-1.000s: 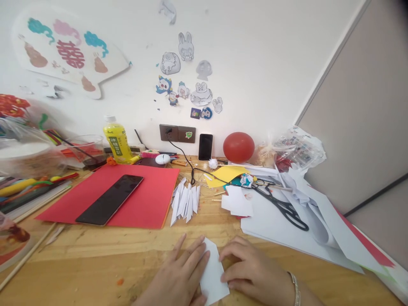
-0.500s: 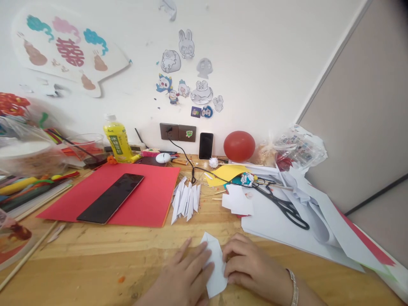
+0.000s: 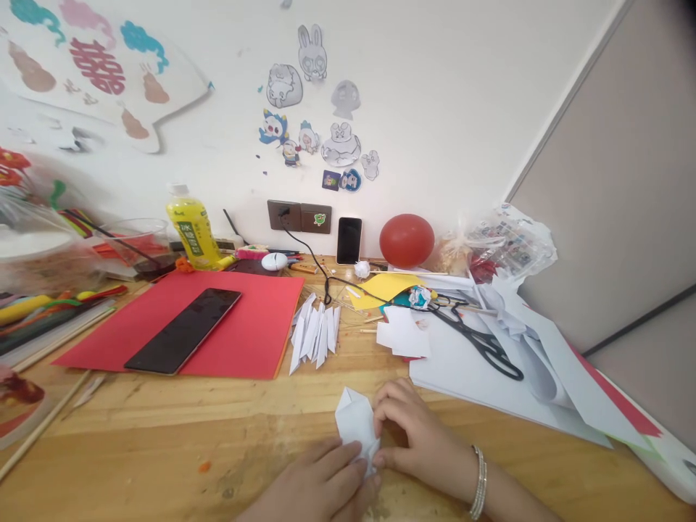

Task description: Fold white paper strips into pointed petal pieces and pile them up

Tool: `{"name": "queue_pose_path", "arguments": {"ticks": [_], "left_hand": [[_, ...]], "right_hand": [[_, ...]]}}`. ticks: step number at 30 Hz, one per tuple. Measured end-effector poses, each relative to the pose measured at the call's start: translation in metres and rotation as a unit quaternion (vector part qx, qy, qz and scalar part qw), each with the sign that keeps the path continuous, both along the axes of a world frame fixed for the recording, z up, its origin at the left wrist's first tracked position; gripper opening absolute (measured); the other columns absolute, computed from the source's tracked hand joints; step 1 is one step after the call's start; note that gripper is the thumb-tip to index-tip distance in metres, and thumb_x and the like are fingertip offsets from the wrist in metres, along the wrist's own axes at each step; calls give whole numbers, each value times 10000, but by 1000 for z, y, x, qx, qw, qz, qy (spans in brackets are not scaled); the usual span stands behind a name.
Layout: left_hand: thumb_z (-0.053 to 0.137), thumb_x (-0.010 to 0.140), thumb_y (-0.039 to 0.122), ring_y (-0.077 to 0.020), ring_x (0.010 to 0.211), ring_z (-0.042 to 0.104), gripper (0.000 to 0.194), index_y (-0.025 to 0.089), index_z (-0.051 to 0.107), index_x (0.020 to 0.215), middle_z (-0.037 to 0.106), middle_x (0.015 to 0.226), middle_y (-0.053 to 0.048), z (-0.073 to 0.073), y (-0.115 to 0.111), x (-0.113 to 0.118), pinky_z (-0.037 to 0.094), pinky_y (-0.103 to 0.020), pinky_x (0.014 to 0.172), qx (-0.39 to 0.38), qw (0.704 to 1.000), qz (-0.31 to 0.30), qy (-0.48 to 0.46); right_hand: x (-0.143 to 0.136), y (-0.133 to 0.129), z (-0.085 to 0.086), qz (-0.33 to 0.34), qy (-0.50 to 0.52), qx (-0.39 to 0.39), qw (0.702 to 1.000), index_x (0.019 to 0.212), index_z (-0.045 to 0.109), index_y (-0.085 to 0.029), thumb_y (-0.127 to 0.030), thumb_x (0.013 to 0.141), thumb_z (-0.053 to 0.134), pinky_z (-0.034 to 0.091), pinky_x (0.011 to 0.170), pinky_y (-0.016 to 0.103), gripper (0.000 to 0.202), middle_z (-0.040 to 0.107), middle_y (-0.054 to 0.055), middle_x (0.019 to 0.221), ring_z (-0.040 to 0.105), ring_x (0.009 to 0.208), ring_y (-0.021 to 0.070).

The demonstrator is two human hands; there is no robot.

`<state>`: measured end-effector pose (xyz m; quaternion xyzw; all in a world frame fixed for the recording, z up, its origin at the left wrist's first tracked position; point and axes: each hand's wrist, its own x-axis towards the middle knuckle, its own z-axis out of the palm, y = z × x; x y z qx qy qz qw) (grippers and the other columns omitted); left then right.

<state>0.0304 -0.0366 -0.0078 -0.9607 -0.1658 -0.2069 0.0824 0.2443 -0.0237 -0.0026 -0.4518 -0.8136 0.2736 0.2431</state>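
Note:
A small folded piece of white paper (image 3: 354,419) lies on the wooden table in front of me, its top coming to a point with creased corners. My left hand (image 3: 329,478) grips the paper's lower end, the fingers closed over it and partly covering it. With thumb and fingers bent, my right hand (image 3: 407,438) pinches the paper's right edge; a bracelet (image 3: 478,482) circles that wrist. Beyond the hands, several folded white paper strips (image 3: 315,335) lie in a heap.
A black phone (image 3: 185,330) rests on red paper (image 3: 255,330) to the left. On the right are black-handled scissors (image 3: 478,344) on white sheets (image 3: 457,391). A red balloon (image 3: 407,241), an upright phone (image 3: 349,241) and a yellow bottle (image 3: 194,230) stand along the wall.
My left hand has slid down to the paper's lower end, uncovering its upper part. The right fingers now pinch the right edge lower down. The view has tilted slightly downward.

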Motion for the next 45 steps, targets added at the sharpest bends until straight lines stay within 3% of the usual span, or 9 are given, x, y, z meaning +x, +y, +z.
{"name": "queue_pose_path", "arguments": {"ticks": [5, 12, 17, 24, 29, 37, 43, 45], "left_hand": [[408, 976, 138, -161, 904, 634, 220, 181, 610, 1051, 697, 888, 14, -20, 6, 6, 462, -260, 849, 33, 997, -21, -67], [384, 974, 112, -169, 935, 609, 249, 154, 588, 1110, 682, 910, 6, -17, 3, 4, 437, -265, 868, 19, 999, -3, -30], [412, 959, 104, -163, 899, 598, 221, 170, 610, 1029, 662, 863, 21, -25, 2, 6, 422, -274, 858, 29, 997, 5, -76], [387, 968, 111, -166, 946, 583, 248, 157, 594, 1097, 661, 912, 10, -21, 2, 6, 398, -283, 894, 31, 998, 0, -59], [375, 958, 97, -168, 891, 586, 263, 159, 622, 1025, 649, 846, 11, -26, 2, 10, 409, -286, 856, 48, 992, 12, -115], [416, 944, 112, -171, 918, 565, 244, 174, 621, 1063, 649, 1034, 2, -28, 1, 8, 427, -287, 832, 48, 997, 4, -60], [409, 972, 169, -169, 943, 554, 243, 197, 627, 1075, 661, 1078, 32, -28, 1, 4, 411, -292, 864, 55, 997, 8, -57], [414, 980, 196, -171, 951, 556, 240, 187, 617, 1108, 654, 1133, 14, -25, -2, 3, 424, -285, 851, 66, 997, 19, -31]], "right_hand": [[-1, 0, 4, -7, 7, -10, 1000, 730, 529, -189, -164, 786, 716, 421, 816, 335, 197, 519, 2, 886, 482, 906, 186], [-6, -2, 7, -29, -16, -25, 999, 707, 520, -180, -37, 707, 721, 413, 819, 336, 247, 515, 3, 887, 476, 914, 189], [-7, -4, 10, -34, -30, -30, 999, 694, 518, -181, -68, 717, 725, 411, 813, 341, 237, 511, 3, 880, 473, 906, 192], [-9, -3, 11, -44, -38, -28, 998, 678, 515, -175, -67, 713, 734, 403, 817, 348, 246, 515, 8, 883, 468, 914, 198], [-9, -3, 11, -46, -37, -24, 998, 685, 517, -175, -53, 712, 730, 404, 811, 343, 248, 517, 6, 881, 468, 909, 195], [-8, -3, 6, -78, -29, -18, 996, 692, 513, -185, -156, 702, 784, 408, 798, 351, 273, 524, 7, 886, 480, 907, 208], [3, 4, -3, -154, -26, 3, 988, 751, 520, -191, -88, 735, 723, 401, 782, 364, 228, 540, 14, 859, 489, 875, 214], [5, 4, -5, -139, -11, 17, 990, 773, 527, -192, -115, 709, 756, 404, 785, 364, 250, 534, 16, 864, 488, 875, 217]]}}
